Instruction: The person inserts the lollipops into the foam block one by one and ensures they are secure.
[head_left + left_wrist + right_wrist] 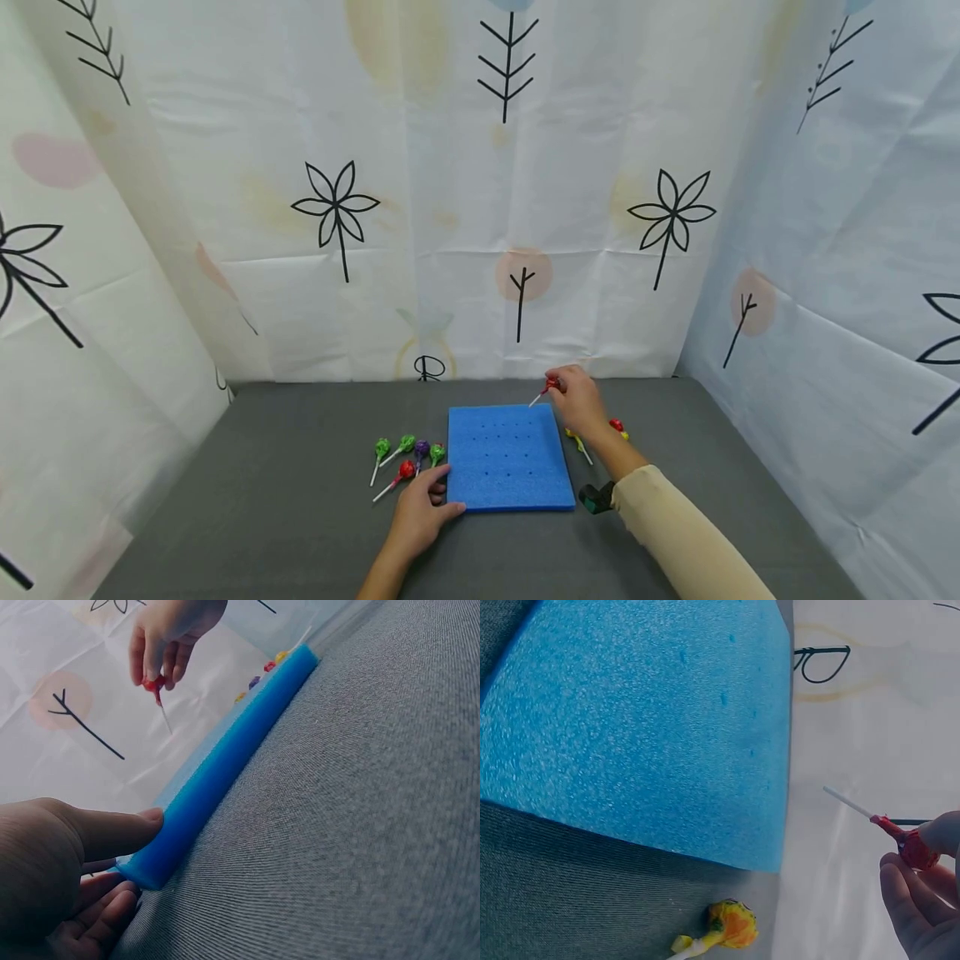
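A flat blue foam board (512, 457) with rows of small holes lies on the grey table. Its near left corner is held by my left hand (416, 512), thumb on the front edge and fingers at the left side. My right hand (581, 404) pinches a red-wrapped lollipop (552, 383) by its candy end, over the board's far right corner. In the right wrist view the white stick of the lollipop (915, 851) points away from the fingers, its tip free. The left wrist view shows the same stick slanting downward above the board (225, 761).
Left of the board lie several lollipops: green (382, 447), purple (422, 448) and red (407, 469). On its right are a yellow lollipop (573, 435) and a red one (617, 424), partly behind my right forearm. A patterned white curtain (450, 208) encloses the grey table (300, 500).
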`<state>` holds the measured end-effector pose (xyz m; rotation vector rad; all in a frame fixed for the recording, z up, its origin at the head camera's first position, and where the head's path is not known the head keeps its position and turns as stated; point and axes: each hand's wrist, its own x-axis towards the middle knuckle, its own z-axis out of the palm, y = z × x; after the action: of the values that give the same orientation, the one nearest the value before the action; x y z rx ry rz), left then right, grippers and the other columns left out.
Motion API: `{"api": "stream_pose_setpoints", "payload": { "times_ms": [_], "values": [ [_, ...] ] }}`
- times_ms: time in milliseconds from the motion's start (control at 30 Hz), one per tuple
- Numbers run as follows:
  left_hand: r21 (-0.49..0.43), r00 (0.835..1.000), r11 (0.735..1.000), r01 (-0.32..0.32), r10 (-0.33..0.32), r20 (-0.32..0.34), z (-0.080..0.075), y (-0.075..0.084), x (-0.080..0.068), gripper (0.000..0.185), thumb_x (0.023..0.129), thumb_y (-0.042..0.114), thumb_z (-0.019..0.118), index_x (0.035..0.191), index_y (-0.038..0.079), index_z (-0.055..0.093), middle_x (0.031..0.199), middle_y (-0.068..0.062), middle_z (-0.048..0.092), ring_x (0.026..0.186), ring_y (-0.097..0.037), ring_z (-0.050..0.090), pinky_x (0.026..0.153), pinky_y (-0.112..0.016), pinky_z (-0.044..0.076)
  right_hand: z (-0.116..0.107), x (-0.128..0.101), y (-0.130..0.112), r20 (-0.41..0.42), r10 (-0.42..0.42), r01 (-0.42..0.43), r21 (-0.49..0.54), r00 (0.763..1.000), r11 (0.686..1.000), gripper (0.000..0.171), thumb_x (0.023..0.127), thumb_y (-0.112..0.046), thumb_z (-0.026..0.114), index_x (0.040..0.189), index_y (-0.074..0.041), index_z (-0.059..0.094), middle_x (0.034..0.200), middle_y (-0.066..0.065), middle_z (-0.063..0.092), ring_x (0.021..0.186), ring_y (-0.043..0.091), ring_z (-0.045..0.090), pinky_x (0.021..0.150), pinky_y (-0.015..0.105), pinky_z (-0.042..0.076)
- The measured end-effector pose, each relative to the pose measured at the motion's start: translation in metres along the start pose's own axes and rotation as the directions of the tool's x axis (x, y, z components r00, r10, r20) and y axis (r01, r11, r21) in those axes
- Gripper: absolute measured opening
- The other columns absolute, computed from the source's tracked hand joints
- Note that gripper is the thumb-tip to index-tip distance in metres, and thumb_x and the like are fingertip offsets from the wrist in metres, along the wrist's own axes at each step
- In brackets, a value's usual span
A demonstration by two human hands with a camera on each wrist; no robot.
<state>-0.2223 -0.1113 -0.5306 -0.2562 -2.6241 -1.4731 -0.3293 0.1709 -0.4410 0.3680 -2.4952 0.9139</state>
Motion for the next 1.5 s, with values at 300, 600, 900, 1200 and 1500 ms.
{"api": "stream_pose_setpoints", "payload": {
  "times_ms": [300, 600, 900, 1200, 1500],
  "values": [
    [0.010, 1.000, 1.000, 0.003, -0.003, 0.001, -0.001, -0.001, 0.000, 0.063, 0.070, 0.012, 0.087, 0.125, -0.002, 0.061, 0.105, -0.011, 0.063, 0.086, -0.022, 0.061, 0.073, -0.038, 0.051, 0.014, -0.005, 0.001, 0.050, -0.003, 0.005, -0.031, 0.999, 1.000, 0.023, 0.089, -0.004, 0.069, 0.112, -0.001, 0.069, 0.109, 0.013, 0.062, 0.090, 0.028, 0.060, 0.077, 0.045, 0.052],
    [0.004, 1.000, 1.000, -0.012, 0.012, -0.002, 0.000, 0.000, 0.000, 0.063, 0.070, 0.012, 0.087, 0.125, -0.002, 0.061, 0.105, -0.012, 0.063, 0.085, -0.022, 0.061, 0.073, -0.037, 0.051, 0.023, -0.008, 0.000, 0.077, -0.034, 0.036, -0.022, 0.996, 0.999, 0.022, 0.088, -0.002, 0.069, 0.110, -0.002, 0.069, 0.109, 0.012, 0.063, 0.092, 0.027, 0.063, 0.077, 0.042, 0.053],
    [0.000, 1.000, 1.000, 0.006, -0.006, 0.010, -0.001, 0.001, 0.000, 0.062, 0.070, 0.012, 0.087, 0.125, -0.002, 0.061, 0.108, -0.013, 0.062, 0.088, -0.023, 0.061, 0.074, -0.039, 0.051, 0.027, -0.011, -0.003, 0.104, -0.022, 0.021, 0.009, 0.994, 1.000, 0.021, 0.090, -0.002, 0.068, 0.111, -0.004, 0.069, 0.106, 0.008, 0.062, 0.093, 0.024, 0.063, 0.078, 0.040, 0.054],
    [0.001, 1.000, 1.000, 0.002, -0.002, 0.007, -0.001, 0.001, 0.000, 0.062, 0.070, 0.012, 0.087, 0.125, -0.002, 0.061, 0.108, -0.012, 0.062, 0.088, -0.023, 0.061, 0.074, -0.038, 0.051, 0.028, -0.011, -0.003, 0.104, -0.079, 0.078, 0.018, 0.991, 0.997, 0.022, 0.088, -0.001, 0.069, 0.110, -0.004, 0.070, 0.108, 0.009, 0.063, 0.093, 0.026, 0.064, 0.079, 0.041, 0.054],
    [0.000, 1.000, 1.000, 0.001, -0.001, 0.012, -0.001, 0.000, 0.000, 0.062, 0.070, 0.012, 0.087, 0.125, -0.002, 0.061, 0.108, -0.012, 0.062, 0.087, -0.023, 0.061, 0.074, -0.038, 0.051, 0.032, -0.014, -0.003, 0.140, -0.133, 0.135, -0.004, 0.981, 0.991, 0.020, 0.088, 0.000, 0.069, 0.108, -0.005, 0.071, 0.104, 0.006, 0.063, 0.091, 0.022, 0.063, 0.077, 0.038, 0.054]
  ]
}}
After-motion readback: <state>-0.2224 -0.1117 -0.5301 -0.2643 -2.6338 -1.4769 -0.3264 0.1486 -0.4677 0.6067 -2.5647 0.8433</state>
